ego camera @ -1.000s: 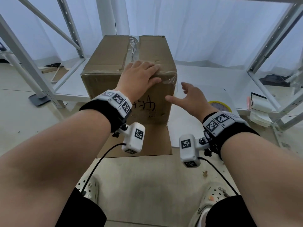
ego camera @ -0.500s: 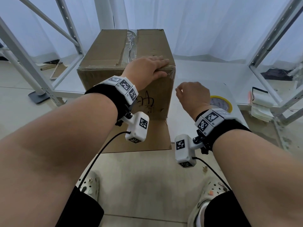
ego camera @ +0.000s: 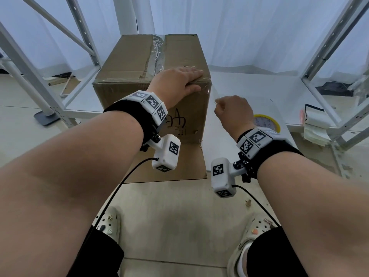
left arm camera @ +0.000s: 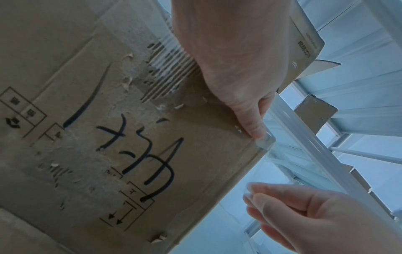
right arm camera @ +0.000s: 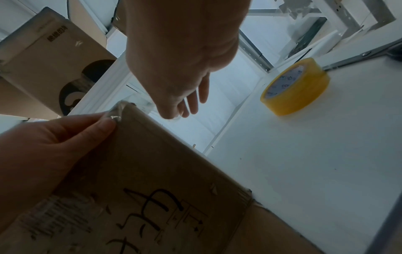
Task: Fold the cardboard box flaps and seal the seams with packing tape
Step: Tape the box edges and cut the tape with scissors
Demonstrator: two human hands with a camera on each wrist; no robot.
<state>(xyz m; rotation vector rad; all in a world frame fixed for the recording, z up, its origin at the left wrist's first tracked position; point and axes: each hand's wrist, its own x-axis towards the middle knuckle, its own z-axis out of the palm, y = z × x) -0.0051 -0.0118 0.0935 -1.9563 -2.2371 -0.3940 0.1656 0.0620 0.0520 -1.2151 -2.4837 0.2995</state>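
- The cardboard box [ego camera: 151,62] stands upright on the white tabletop [ego camera: 249,88], toward its left edge, with one bottom flap [ego camera: 171,164] folded out flat over the near edge.
- The top flaps are closed; clear tape [ego camera: 158,52] runs along the center seam, and a second clear strip covers the near top edge.
- The left hand [ego camera: 175,82] lies palm-down on the near right corner of the box top, fingers extended and flat, thumb pressing the tape against the front face at the corner.
- The right hand [ego camera: 232,109] is just right of that corner, clear of the box, fingers curled, pinching the loose end of the clear tape strip [left arm camera: 280,165] that runs from the corner.
- A yellow tape roll [right arm camera: 295,86] lies flat on the tabletop to the right of the box, beyond the right hand.
- White metal shelving uprights [ego camera: 329,47] flank the tabletop; white curtains [ego camera: 239,27] hang behind it.
- A stack of white papers [ego camera: 313,124] sits at the tabletop's right edge.
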